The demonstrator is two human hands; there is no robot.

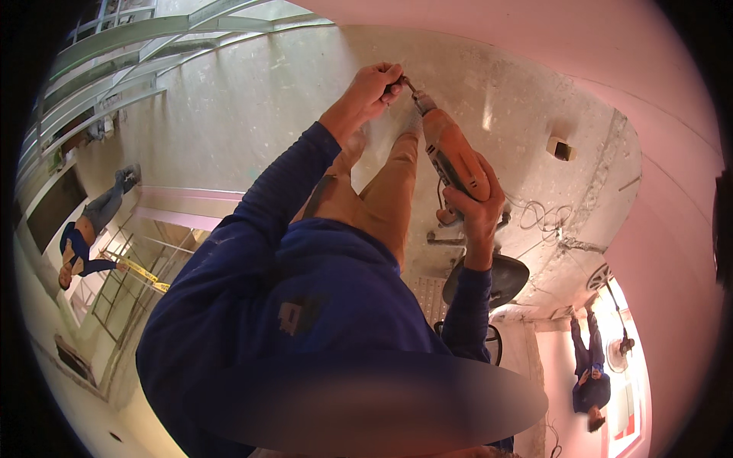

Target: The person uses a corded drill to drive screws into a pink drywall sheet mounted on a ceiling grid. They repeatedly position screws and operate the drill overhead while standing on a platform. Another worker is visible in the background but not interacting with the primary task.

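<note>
My right hand [481, 202] is closed around the rear grip of an orange power drill [452, 145]. The drill slants up and leftward, its metal chuck [422, 100] at the upper end. A thin dark rod that looks like a drill bit [410, 84] sticks out of the chuck. At its far end my left hand [374, 90] is closed, thumb and fingers pinching the rod's tip. The fingers cover that tip, so its shape is hidden. Below the drill hang part of its dark cord and its handle, partly behind my right hand.
A black round seat [496, 281] stands behind my right forearm. Loose cable [542, 217] lies near a square opening [561, 149]. Metal framing [145, 53] fills the upper left. One person [95, 221] is at far left beside yellow tape [149, 276], another [590, 382] at lower right near a fan [618, 353].
</note>
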